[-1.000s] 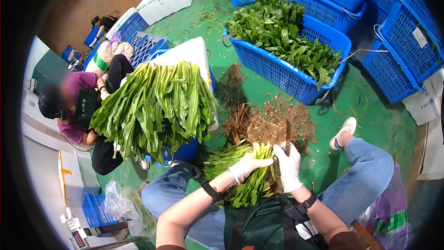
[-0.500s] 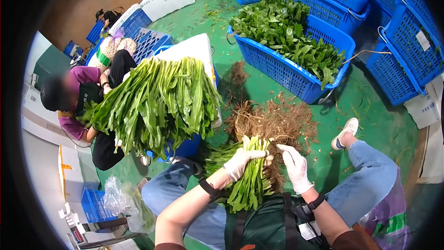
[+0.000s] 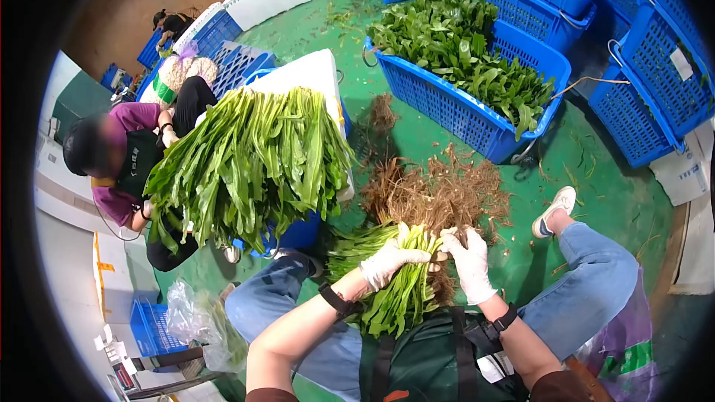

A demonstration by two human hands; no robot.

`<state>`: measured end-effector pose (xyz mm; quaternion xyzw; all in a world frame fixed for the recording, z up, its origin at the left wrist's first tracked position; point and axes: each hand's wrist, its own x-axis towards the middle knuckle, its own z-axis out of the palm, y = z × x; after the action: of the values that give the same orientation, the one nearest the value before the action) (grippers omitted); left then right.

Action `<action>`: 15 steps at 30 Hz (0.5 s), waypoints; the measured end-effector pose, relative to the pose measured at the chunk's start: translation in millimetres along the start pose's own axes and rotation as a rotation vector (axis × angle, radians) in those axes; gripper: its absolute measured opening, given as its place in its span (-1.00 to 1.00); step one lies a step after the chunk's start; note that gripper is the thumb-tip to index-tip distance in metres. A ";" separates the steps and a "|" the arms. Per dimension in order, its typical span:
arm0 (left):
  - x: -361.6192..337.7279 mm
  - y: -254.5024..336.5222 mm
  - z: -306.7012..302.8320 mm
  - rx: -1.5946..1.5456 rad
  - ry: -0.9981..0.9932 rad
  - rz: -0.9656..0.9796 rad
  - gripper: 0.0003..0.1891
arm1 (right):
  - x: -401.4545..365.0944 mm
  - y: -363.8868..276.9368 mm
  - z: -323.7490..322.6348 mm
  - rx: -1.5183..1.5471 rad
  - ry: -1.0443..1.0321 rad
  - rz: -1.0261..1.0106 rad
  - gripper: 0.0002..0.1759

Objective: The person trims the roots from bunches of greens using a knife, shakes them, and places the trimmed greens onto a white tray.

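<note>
My left hand (image 3: 392, 259), in a white glove, is wrapped round a bunch of long green leaves (image 3: 393, 305), whose pale stem ends point up and to the right. My right hand (image 3: 469, 262), also gloved, has its fingers closed at the root end of the bunch, close to my left fingertips; they pinch brown roots. Just beyond both hands lies a heap of brown roots (image 3: 454, 192) on the green floor. More green leaves (image 3: 346, 249) lie left of my left hand.
A large pile of leaves (image 3: 253, 156) rests on a white box (image 3: 309, 78) at the left, beside a co-worker (image 3: 130, 149). A blue crate (image 3: 447, 115) of leaves stands ahead. Stacked blue crates (image 3: 655, 74) are at the right. A plastic bag (image 3: 201, 320) lies lower left.
My right hand has moved left to the root end, and its fingers have closed. The co-worker's hands and arms have shifted beside the leaf pile.
</note>
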<state>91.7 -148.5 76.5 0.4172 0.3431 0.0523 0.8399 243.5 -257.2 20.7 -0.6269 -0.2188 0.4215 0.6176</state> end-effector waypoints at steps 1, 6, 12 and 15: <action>0.4 -0.4 0.0 -0.094 -0.034 -0.020 -0.53 | 2.0 5.1 -1.3 -0.136 -0.003 -0.044 -0.91; -1.5 7.6 2.5 -0.101 -0.149 -0.118 -0.55 | -6.7 -34.4 6.6 -0.199 -0.022 -0.046 -0.92; 11.4 -4.5 -7.3 -0.037 -0.060 -0.084 -0.66 | -2.3 -11.4 2.6 -0.363 0.044 -0.236 -0.73; 14.2 -1.3 -16.4 -0.181 -0.021 -0.113 -0.67 | -16.7 -40.2 -15.8 -0.416 -0.043 -0.134 -0.64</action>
<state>92.1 -133.2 61.2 0.3200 0.3512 0.0311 0.8794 256.8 -274.1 61.8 -0.7158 -0.3555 0.3383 0.4967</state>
